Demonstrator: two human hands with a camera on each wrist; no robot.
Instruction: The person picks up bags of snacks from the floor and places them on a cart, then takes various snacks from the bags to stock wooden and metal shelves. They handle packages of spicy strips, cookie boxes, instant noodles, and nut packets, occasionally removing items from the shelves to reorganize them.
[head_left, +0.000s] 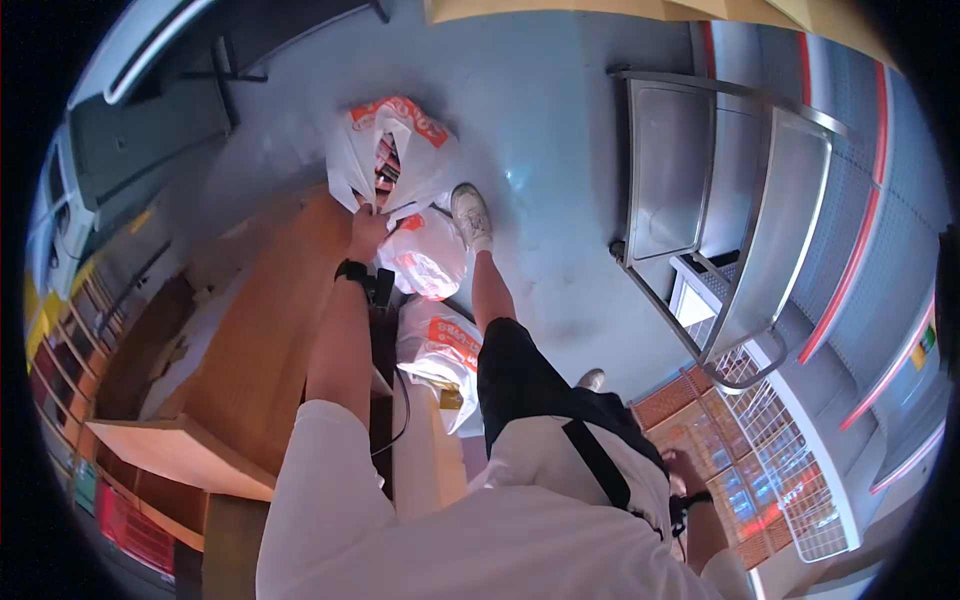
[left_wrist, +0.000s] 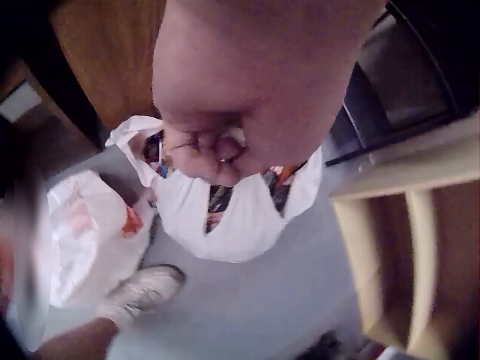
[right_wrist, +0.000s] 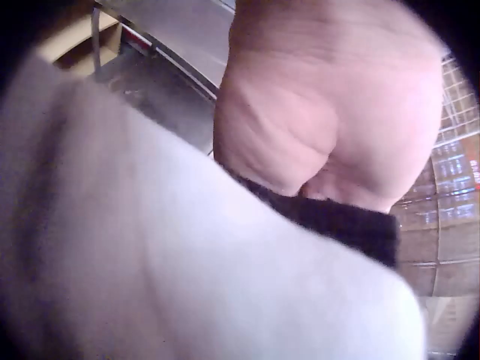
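The left hand point(head_left: 367, 232), fingers curled tight, holds the filled plastic shopping bag point(head_left: 400, 150) by its top, hanging just below it above the floor point(head_left: 540, 180); I think the thin plastic may tear or slip out under the weight.

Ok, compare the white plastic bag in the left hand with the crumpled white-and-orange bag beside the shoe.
The white plastic bag with orange print is gripped by its handles in the left hand; the crumpled white-and-orange plastic bag lies untouched beside the pale shoe. The held bag's mouth gapes, showing dark goods; the crumpled bag's contents are hidden. The held bag is pulled taut; the other slumps. Both are white plastic with orange print.
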